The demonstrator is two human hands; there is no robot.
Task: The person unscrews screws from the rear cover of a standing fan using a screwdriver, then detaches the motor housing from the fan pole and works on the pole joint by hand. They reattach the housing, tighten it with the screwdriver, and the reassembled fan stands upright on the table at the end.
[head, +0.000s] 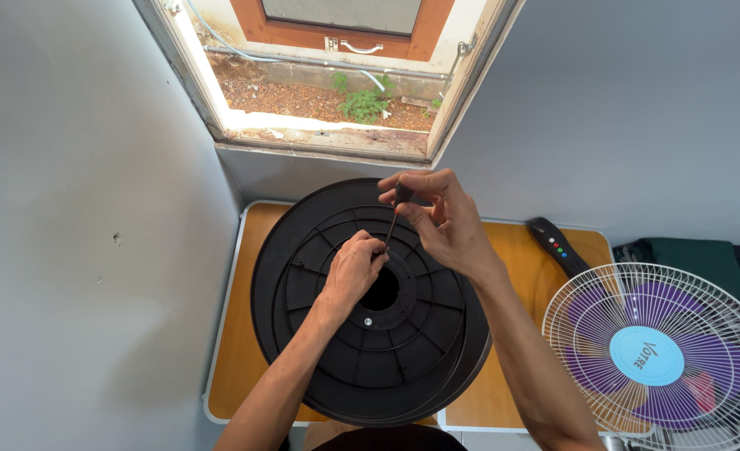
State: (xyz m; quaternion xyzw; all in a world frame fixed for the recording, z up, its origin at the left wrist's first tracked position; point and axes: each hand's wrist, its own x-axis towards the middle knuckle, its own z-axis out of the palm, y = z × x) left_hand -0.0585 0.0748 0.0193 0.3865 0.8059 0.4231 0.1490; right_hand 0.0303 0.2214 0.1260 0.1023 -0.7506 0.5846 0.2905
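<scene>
Head view, looking straight down: the big black round fan base (370, 334) is lying bottom-up on the wooden worktop (236, 351), and it takes up most of it. Everything else I'll place off that base.

The right hand (445, 221) is up over the far rim of the base, fingers closed around the dark handle of a small screwdriver (396, 209). Its thin shaft angles down toward the hub. The left hand (353, 271) is right on the hub, just beside the centre hole (381, 290), fingers curled in around the screwdriver tip, looks like it's steadying the tip or pinching a screw there, but that spot is hidden so I can't tell which.

Progress-wise: one silver screw (368, 321) is sitting in the hub on the near side of the hole, so that one looks in place. The one under the tip looks like the one in hand. Can't see any others.

Right of the base is a black remote (558, 245) with coloured buttons, and further right a white fan grille (658, 355) with purple blades.
</scene>
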